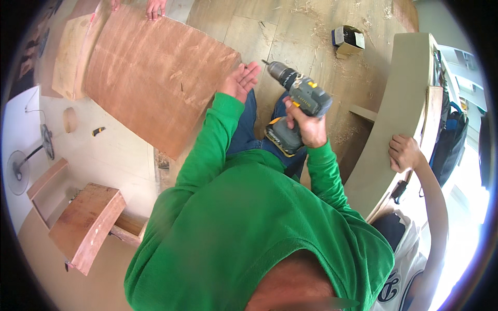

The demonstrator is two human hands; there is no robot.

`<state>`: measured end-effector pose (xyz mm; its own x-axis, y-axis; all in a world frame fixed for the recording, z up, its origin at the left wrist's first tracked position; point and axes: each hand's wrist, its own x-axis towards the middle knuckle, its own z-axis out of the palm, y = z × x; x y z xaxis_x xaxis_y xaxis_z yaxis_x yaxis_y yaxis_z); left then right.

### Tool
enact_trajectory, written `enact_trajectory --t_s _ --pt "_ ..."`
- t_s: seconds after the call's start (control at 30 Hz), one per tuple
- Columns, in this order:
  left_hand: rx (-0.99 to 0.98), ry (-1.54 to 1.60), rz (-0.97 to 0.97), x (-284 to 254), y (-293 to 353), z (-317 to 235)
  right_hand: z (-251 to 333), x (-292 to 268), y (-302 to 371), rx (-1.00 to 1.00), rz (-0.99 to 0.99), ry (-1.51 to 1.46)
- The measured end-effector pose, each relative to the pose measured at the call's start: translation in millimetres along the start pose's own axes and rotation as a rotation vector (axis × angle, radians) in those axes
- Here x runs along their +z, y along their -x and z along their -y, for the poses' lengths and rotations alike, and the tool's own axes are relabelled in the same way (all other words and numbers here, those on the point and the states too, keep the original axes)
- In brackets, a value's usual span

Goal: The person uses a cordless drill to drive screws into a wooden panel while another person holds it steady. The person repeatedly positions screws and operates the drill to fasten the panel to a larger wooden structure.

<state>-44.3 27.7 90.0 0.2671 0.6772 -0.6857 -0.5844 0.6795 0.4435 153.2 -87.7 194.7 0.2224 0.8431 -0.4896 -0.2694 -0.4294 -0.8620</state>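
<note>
My right hand is wrapped round the grip of a grey and yellow cordless drill. The drill's chuck, with a short dark bit in it, points up and to the left, clear of any surface. My left hand is open, its palm turned up and its fingers stretched toward the drill's tip. It lies beside the right corner of a large reddish-brown plywood panel; whether it touches the edge I cannot tell. A small dark screw or mark lies on the panel.
Another person's hand rests on the panel's far edge. At right, a second person's hand leans on a long pale board. A small open box stands among wood shavings. At left are a utility knife, a wooden drawer-like box and a fan.
</note>
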Motion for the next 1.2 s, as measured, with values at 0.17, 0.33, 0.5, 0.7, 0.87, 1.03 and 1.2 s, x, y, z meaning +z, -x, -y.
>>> enact_trajectory --t_s 0.17,0.33,0.5,0.7,0.87,1.03,1.2 --pt "0.038 0.078 0.057 10 24 -4 -14 29 34 -0.087 0.04 0.103" --pt "0.055 0.1 0.089 4 38 -9 -20 40 40 -0.105 0.068 0.151" --pt "0.093 0.102 0.113 -8 37 -7 -26 42 35 -0.098 0.095 0.205" --pt "0.001 0.048 0.052 -26 16 -3 -37 37 6 -0.251 0.104 0.461" --pt "-0.082 0.127 -0.044 -33 -26 9 -11 42 -38 -0.31 0.138 0.703" --pt "-0.086 0.299 -0.149 -31 -63 3 23 64 -87 -0.279 0.226 0.853" --pt "-0.087 0.379 -0.184 -35 -83 -13 35 89 -119 -0.222 0.278 0.975"
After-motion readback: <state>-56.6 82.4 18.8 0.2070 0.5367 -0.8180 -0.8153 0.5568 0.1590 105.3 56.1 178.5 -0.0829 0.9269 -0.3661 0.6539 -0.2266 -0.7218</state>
